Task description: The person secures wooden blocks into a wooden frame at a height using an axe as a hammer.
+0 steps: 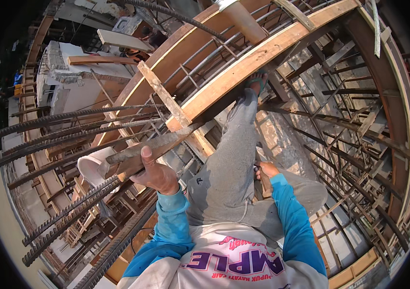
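Note:
My left hand (155,174) is closed around a rough, weathered wooden strip (159,140), thumb on top. The strip slants from beside the upright rebar toward the corner of the wooden formwork (243,67). A white pipe (100,163) with an open end sits just left of that hand. My right hand (266,169) is beside my thigh with its fingers curled. What it grips is mostly hidden by the leg; a brown piece of wood (265,185) shows just below the fingers. My sandalled foot (259,79) is against the formwork's side.
Thick ribbed rebar (65,139) juts out at the left, with more bars (70,216) below. A rebar cage (209,62) lies inside the formwork, where another pipe (243,21) stands. Crossed timber props (340,144) fill the drop at right. Broken masonry (79,77) stands upper left.

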### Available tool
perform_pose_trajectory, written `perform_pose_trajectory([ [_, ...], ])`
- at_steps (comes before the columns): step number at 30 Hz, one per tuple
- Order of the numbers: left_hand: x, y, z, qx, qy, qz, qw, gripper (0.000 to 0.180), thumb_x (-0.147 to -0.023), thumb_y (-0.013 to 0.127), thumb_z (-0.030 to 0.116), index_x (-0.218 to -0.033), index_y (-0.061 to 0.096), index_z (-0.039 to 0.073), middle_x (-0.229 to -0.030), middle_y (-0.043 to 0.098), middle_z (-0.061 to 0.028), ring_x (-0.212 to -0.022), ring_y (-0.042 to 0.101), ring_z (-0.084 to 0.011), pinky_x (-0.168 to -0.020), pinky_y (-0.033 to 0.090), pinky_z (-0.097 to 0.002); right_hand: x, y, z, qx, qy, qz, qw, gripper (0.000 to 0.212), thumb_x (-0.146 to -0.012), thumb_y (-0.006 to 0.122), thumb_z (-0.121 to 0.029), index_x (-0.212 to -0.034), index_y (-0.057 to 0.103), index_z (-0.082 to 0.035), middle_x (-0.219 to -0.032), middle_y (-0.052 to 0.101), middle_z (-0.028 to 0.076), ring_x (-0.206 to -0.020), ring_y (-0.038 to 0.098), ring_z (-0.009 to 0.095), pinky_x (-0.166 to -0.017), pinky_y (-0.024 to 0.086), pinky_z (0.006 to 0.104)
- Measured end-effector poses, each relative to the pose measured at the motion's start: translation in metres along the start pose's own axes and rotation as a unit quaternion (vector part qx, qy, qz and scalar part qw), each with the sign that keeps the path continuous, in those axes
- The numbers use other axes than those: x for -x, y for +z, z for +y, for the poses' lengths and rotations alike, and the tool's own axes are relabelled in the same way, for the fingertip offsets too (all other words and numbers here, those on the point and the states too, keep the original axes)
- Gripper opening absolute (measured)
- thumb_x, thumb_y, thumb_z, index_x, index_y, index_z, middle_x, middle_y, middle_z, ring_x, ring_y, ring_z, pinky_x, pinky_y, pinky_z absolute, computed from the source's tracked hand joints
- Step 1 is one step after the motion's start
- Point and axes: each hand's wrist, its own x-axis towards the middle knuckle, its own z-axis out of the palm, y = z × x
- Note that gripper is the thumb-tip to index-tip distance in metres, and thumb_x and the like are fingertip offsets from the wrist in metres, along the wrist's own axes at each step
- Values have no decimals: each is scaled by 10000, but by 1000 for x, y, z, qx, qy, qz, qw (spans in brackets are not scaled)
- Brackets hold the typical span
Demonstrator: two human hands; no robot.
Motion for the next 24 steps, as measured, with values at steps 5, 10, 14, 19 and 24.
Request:
perform_pose_trajectory([
  [5, -1, -4, -14, 72, 27, -30, 997, 399, -829, 712, 241, -1136, 505, 92, -1024, 569, -53, -988, 554, -195, -957, 443, -340, -73, 37, -23, 58, 5, 56, 997, 270, -868, 640, -249, -965, 564, -8, -687, 577, 86, -504, 552, 216, -437, 476, 377],
  [10, 0, -6, -11, 93, 23, -39, 995, 478, -817, 741, 275, -1168, 455, 121, -1024, 543, -33, -1019, 540, -188, -997, 434, -346, -131, 75, -26, 83, -6, 71, 994, 265, -872, 632, -250, -967, 566, -11, -679, 576, 94, -503, 555, 224, -435, 474, 383],
  [14, -2, -2, -14, 64, 13, 1, 998, 694, -727, 815, 374, -1188, 384, 85, -989, 472, -56, -986, 534, -239, -974, 441, -426, -152, 80, -31, 88, -17, 88, 992, 262, -874, 626, -250, -969, 568, -13, -672, 576, 100, -502, 557, 231, -434, 472, 388],
  [19, -2, -3, -15, 61, 27, -28, 997, 657, -784, 769, 369, -1207, 361, 74, -997, 444, -62, -1022, 508, -238, -1005, 414, -429, -167, 83, -21, 89, -12, 92, 992, 258, -878, 618, -251, -971, 570, -16, -664, 575, 107, -500, 560, 239, -432, 470, 395],
  [24, -1, -7, -17, 60, 47, -49, 996, 613, -819, 734, 364, -1209, 360, 74, -1017, 451, -62, -1055, 502, -242, -1038, 396, -414, -176, 75, 4, 79, -4, 104, 991, 254, -881, 611, -252, -973, 572, -19, -656, 574, 115, -499, 563, 247, -430, 468, 401],
])
